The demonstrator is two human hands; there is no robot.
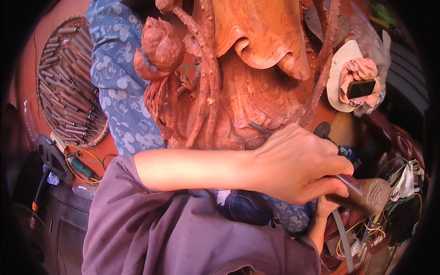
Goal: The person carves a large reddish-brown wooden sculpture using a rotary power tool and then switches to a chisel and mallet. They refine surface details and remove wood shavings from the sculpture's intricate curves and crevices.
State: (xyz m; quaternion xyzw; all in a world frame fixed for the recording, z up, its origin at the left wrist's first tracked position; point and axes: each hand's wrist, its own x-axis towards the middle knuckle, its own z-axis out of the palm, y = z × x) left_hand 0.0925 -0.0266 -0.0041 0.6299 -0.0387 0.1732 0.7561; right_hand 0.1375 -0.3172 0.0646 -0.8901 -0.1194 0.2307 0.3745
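Observation:
My left hand [300,165] reaches across from the left, closed in a fist with the thumb on top. On one side of the fist a narrow metal blade [260,128] points at the carving. From its thumb side sticks out a thick dark wooden handle [348,189], ending in a broader, paler, worn piece of wood [378,196]; whether that is one piece or a separate mallet I cannot tell. Just below this wood is my right hand [324,207], its fingers mostly hidden. Ahead stands a reddish wood carving [256,96] with folded drapery, stems and a bud [160,41].
A round woven basket [108,130] full of wooden-handled chisels [68,87] lies at the far left. Nearby are a green power tool [81,168] and yellow cords. At right lie a pale hat [338,68], a phone [361,89], tangled cables [376,231] and a metal strip [343,240].

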